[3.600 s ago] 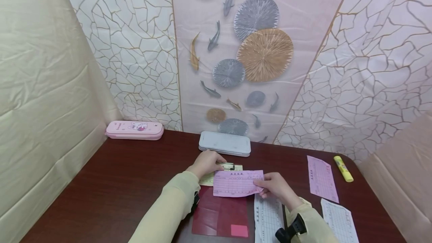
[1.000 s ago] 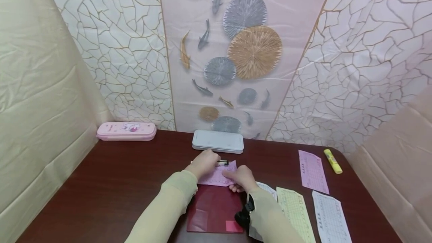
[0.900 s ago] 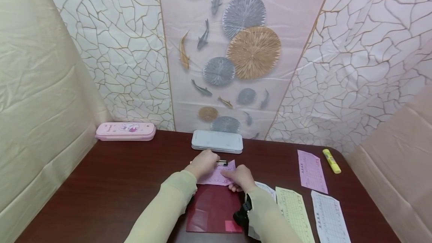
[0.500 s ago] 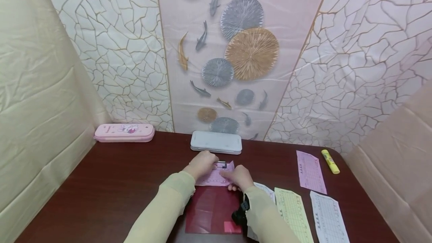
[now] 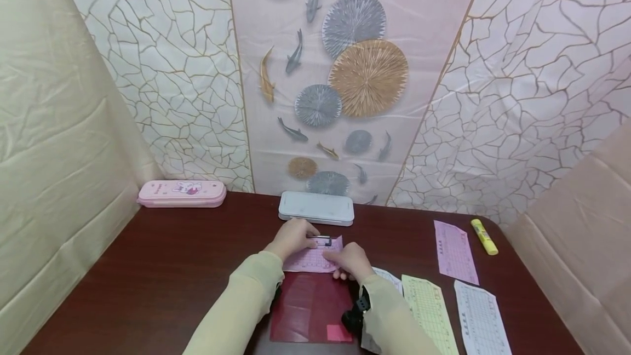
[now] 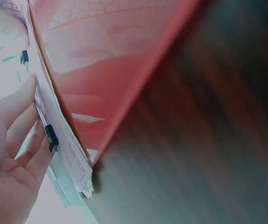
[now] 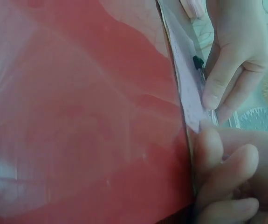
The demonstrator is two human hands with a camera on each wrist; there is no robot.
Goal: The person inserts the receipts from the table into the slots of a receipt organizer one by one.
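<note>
A red plastic folder (image 5: 305, 308) lies in front of the person, with a metal clip (image 5: 322, 240) with black ends at its far edge. A pink printed slip (image 5: 308, 259) lies across the folder's far end at the clip. The left hand (image 5: 292, 237) grips the clip, thumb on its bar in the left wrist view and fingers curled behind. At the slip's right end the right hand (image 5: 352, 259) pinches the paper, thumb on top and fingers curled below. Yellowish paper edges (image 6: 91, 186) show beneath the slip in the left wrist view.
A pale flat case (image 5: 315, 208) stands behind the hands, and a pink pencil case (image 5: 182, 193) at the back left. To the right lie a yellow slip (image 5: 429, 305), a white slip (image 5: 483, 316), a pink slip (image 5: 455, 251) and a yellow glue stick (image 5: 485, 236).
Since the first frame the right hand has brought the pink slip left, onto the folder's far end at the clip. Lately the left hand has shifted slightly left, showing more of the clip.
</note>
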